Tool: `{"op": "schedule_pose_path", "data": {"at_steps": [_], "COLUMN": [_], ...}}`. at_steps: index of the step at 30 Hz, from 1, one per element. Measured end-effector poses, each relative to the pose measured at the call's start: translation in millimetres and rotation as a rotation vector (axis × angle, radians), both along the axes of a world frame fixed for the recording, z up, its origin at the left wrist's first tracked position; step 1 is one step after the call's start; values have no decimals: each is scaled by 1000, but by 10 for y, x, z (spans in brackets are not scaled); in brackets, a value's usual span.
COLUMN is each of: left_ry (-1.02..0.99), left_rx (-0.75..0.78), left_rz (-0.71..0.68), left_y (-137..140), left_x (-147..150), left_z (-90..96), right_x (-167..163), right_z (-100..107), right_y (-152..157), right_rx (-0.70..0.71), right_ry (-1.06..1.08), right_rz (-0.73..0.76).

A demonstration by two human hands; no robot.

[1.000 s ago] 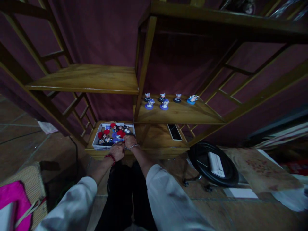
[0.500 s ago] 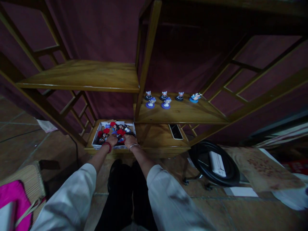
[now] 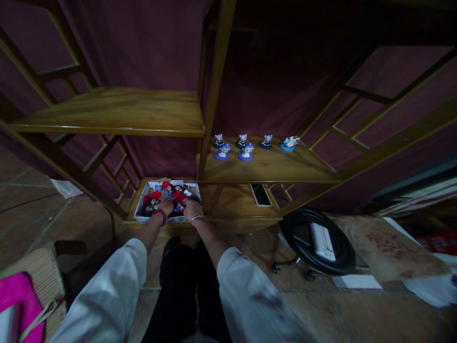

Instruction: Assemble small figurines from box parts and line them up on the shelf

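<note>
A shallow white cardboard box (image 3: pixel 141 212) full of small figurines sits on the low shelf. My left hand (image 3: pixel 165 206), with a red bead bracelet at the wrist, reaches over its front edge. My right hand (image 3: pixel 193 209), wearing a thin pale bracelet, comes in from the right. Between them is a red-topped figurine (image 3: pixel 178 196), with the fingers of both hands closed about it; the fingertips are partly hidden. Another red-topped figurine (image 3: pixel 156 194) lies to the left among several dark and blue ones.
On the higher right shelf (image 3: pixel 271 170) stand several figurines, among them a purple-based one (image 3: pixel 246 152) and a blue-based one (image 3: pixel 289 143). A phone (image 3: pixel 261 195) lies on the lower shelf. A black round stool (image 3: pixel 303 245) bears a white packet (image 3: pixel 322 242).
The view has shifted very slightly. Both hands stay in the box around the red-topped figurine, with hardly any movement. The figurines on the right shelf keep their places.
</note>
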State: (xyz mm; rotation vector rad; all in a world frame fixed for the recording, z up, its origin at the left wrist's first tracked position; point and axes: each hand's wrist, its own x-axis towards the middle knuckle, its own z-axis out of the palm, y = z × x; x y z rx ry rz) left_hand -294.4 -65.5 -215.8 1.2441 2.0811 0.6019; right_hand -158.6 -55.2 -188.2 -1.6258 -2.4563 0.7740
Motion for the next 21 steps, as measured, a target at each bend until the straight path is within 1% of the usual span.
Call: {"op": "schedule_pose_path", "data": {"at_steps": [2,6,9,14,18,21], "left_ry": [-29,-51,-38,-24,10,50], "left_rx": [11,-2,-32,-61,-81,-100], "left_rz": [17,40,43,18,49,88], "left_y": [-3,4,17,24,29,43], "left_x": [6,-2,-9,-2,5,-6], "left_z": [-10,-17,-21,-12,3,1], "right_x": [-5,-20,-28,-28,-27,-31], "right_z": [9,24,22,13,29,27], "right_y": [2,19,28,27,20,20], "right_rx": [7,-44,-59,-73,-89,-86], "right_ry": [-5,-40,-60,-18,-33,-33], "right_rz": [-30,-38,-27,-5,-29,-20]}}
